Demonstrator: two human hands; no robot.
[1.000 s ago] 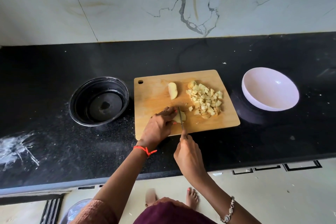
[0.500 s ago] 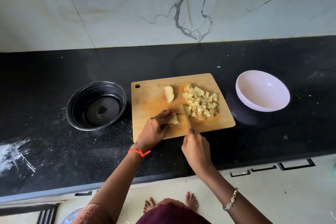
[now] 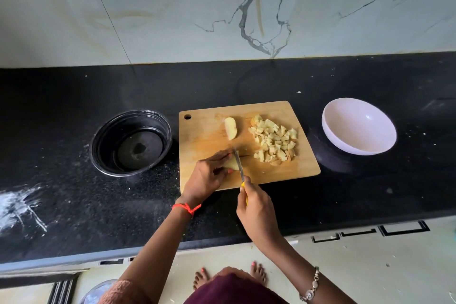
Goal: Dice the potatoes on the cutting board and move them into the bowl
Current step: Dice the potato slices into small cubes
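A wooden board (image 3: 204,136) lies in the middle of the black tabletop (image 3: 246,81), its hanging hole at the far left corner. The left hand (image 3: 207,177) sits at the board's near left part. Its fingers are curled down over a potato piece (image 3: 231,163) and pin it to the wood between fingertips and thumb. The right hand (image 3: 256,212) is over the tabletop's near edge, just off the board's near edge. It is closed round the yellow handle of a knife (image 3: 238,163), with the forefinger stretched along the top. The blade points away from the person and stands against the right side of the held piece, right beside the left fingertips. How deep it is in the potato cannot be told.

A pile of dice (image 3: 274,142) covers the board's right half, from near the far edge down past the middle. A potato wedge (image 3: 230,128) lies alone toward the far edge, apart from the pile and from the hands.

A white bowl (image 3: 345,118) stands on the tabletop to the right of the board, not touching it, with nothing in it. A black bowl (image 3: 106,145) stands just off the board's left edge. A white powdery smear (image 3: 17,207) marks the tabletop near its left near corner. A red thread (image 3: 186,208) circles the left wrist and a bracelet (image 3: 312,286) the right.
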